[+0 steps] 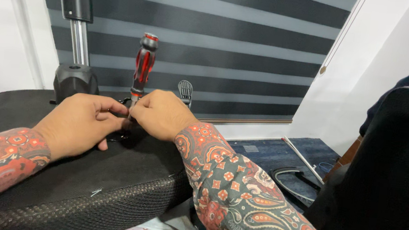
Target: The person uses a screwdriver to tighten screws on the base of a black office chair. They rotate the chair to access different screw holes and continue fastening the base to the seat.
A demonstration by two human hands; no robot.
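Standing upright between the two hands, a red and black screwdriver [143, 65] has its shaft pinched low down by the right hand [160, 113], whose fingers curl closed around it so that the tip is hidden. Touching it from the other side, the left hand [78, 123] is clenched around a small dark part at the tool's foot (what that part is cannot be made out behind the knuckles). Both wrists rest on an overturned black office chair seat [85, 178], its padded underside serving as the work surface and its mesh edge curving toward the camera. Behind the hands rise the chair's black hub [74, 81] and chrome gas column [79, 40], with a small black lever [185, 91] just beside the right hand. Farther back hangs a grey striped window blind [230, 48] between white walls, and blue carpet [280, 153] shows below. Another black chair back [386, 180] fills the right edge.
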